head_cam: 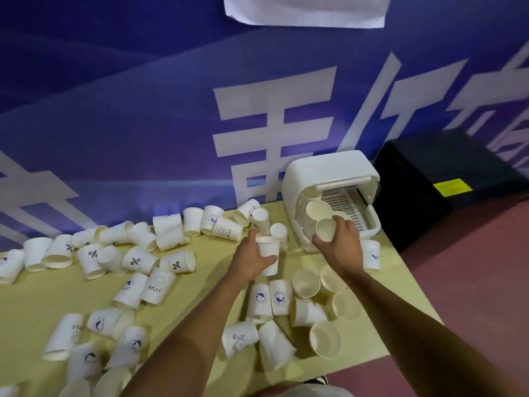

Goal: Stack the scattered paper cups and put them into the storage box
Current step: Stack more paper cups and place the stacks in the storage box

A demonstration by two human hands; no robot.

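Forearms (200, 325) over cups (154, 287); left fingers (253, 234) grip upright cup (269, 247), right fingers (347, 224) tilted cup (325, 229) at box (315, 167)

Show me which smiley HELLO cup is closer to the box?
The HELLO cup by the blue wall, just beyond the left hand. The other HELLO cup lies farther left of the storage box.

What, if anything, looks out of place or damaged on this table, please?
Most paper cups lie tipped on their sides across the yellow table, some overlapping. One cup near the front edge looks creased and flattened, though blur makes that uncertain. Nothing looks spilled.
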